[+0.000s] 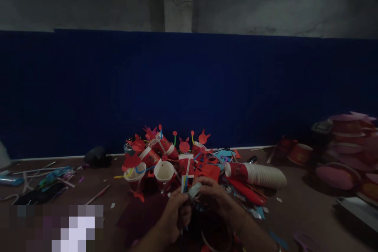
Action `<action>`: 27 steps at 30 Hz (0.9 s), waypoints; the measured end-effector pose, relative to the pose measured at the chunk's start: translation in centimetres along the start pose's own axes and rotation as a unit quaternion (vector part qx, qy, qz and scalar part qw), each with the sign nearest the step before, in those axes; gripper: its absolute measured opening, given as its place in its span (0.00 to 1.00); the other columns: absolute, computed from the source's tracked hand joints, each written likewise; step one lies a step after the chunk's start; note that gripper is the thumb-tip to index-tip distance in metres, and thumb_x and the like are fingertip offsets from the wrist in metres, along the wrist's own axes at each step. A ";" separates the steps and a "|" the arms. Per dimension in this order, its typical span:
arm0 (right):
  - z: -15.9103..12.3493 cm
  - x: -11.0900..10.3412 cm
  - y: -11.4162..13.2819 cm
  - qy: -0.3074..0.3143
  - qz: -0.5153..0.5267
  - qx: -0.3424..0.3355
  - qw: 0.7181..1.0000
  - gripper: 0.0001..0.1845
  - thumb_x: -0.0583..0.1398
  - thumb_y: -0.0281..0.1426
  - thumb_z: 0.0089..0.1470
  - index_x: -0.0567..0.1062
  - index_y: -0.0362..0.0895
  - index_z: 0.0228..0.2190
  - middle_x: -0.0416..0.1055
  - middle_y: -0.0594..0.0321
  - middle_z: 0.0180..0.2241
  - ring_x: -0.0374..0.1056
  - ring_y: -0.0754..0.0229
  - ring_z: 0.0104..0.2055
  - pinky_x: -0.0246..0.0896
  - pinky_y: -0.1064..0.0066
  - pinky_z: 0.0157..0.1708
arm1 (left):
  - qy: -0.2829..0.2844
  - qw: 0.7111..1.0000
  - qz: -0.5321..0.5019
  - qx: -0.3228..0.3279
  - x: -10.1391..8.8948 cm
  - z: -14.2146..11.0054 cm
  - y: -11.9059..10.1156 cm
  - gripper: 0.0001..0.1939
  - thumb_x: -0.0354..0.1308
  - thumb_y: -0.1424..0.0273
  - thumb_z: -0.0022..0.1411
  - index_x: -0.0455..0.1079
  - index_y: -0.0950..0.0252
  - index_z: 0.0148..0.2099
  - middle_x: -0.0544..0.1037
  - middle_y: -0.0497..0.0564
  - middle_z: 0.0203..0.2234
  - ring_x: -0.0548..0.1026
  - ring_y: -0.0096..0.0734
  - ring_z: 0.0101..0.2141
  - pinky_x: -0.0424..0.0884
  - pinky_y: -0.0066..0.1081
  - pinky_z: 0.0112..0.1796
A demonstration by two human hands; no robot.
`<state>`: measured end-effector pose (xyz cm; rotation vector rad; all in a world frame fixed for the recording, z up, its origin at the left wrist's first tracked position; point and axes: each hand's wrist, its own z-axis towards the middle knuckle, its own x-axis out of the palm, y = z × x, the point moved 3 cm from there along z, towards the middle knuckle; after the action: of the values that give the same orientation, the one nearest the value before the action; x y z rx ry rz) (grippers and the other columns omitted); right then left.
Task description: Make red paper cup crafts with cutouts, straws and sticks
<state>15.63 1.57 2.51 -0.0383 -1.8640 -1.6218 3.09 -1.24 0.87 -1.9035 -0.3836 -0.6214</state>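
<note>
My left hand [179, 212] is closed around a few thin drinking straws [184, 183], which stick up above the thumb. Close beside them, my right hand [217, 197] grips a pale roll of tape [195, 191] near my left thumb. Just beyond my hands stands a red-and-white paper cup [186, 165] with a red animal-head cutout [184, 145] above it. An open paper cup [163, 173] sits to its left, showing its white inside. Below my hands a dark round shape is too dim to make out.
A stack of paper cups [262, 175] lies on its side at the right, by a red tool-like object [248, 192]. Paper scraps and straws [56, 177] litter the table's left. Decorated red and pink pieces [345, 149] pile at far right. A blue panel [189, 86] rises behind.
</note>
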 end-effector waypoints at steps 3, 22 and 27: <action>0.0 0.0 0.0 -0.001 -0.006 0.005 1.000 0.14 0.70 0.31 0.34 0.77 0.40 0.27 0.74 0.64 0.24 0.68 0.65 0.25 0.57 0.75 0.27 | -0.018 1.000 0.013 0.001 0.0 -0.1 -0.1 0.21 0.60 0.63 0.36 0.58 0.62 0.34 0.57 0.34 0.11 0.46 0.10 0.11 0.36 0.20 0.16; -0.1 0.8 -0.1 0.030 0.051 0.000 0.998 0.12 0.68 0.32 0.38 0.77 0.40 0.28 0.75 0.62 0.25 0.69 0.63 0.27 0.60 0.73 0.30 | 0.048 0.999 -0.001 0.019 -0.2 0.2 0.3 0.18 0.62 0.63 0.40 0.57 0.62 0.30 0.52 0.33 0.07 0.44 0.12 0.10 0.37 0.21 0.14; 0.1 0.4 -0.3 0.021 0.039 -0.003 0.999 0.11 0.68 0.32 0.38 0.77 0.40 0.27 0.74 0.63 0.24 0.69 0.64 0.27 0.60 0.74 0.30 | 0.050 0.998 -0.001 0.025 -0.3 0.4 0.3 0.20 0.63 0.61 0.40 0.57 0.62 0.31 0.52 0.32 0.08 0.44 0.12 0.10 0.36 0.21 0.15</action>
<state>15.18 1.43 2.40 -0.0782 -1.8038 -1.5643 3.11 -1.01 0.34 -1.8162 -0.3339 -0.6991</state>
